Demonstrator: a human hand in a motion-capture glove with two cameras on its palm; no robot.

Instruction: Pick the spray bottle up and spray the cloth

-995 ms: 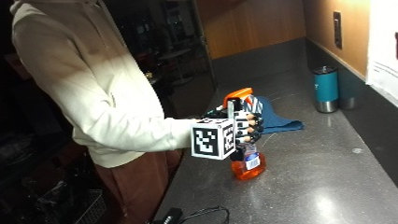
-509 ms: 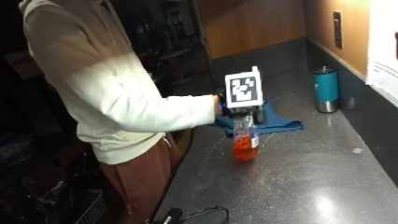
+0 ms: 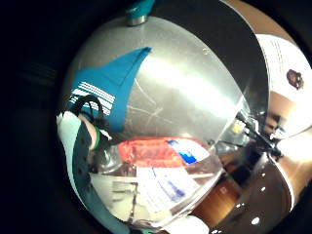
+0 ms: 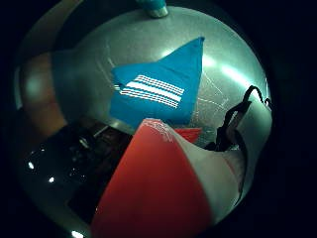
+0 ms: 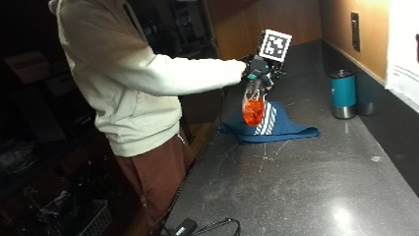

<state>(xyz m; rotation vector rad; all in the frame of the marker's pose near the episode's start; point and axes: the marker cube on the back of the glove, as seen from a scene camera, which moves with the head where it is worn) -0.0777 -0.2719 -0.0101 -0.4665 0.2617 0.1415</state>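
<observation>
In the outside view my gloved right hand (image 5: 256, 71) grips the top of a spray bottle (image 5: 253, 105) with orange liquid and holds it in the air, tilted, above the counter. Right under and behind the bottle lies a blue cloth with white stripes (image 5: 275, 127), flat on the dark counter (image 5: 308, 182). The thumb side palm view shows the bottle's orange body (image 4: 158, 188) close to the palm and the cloth (image 4: 156, 91) beyond it. In the little finger side palm view the bottle's label (image 3: 161, 168) fills the near part, with the cloth (image 3: 114, 83) further off.
A teal tumbler with a steel base (image 5: 343, 93) stands at the back of the counter near the wall. A wall socket (image 5: 354, 30) and a white paper (image 5: 403, 54) are on the wall. A black cable (image 5: 209, 227) lies at the counter's near edge.
The hand has lifted the bottle off the counter and carried it up and toward the cloth; the arm is now stretched out further over the counter.
</observation>
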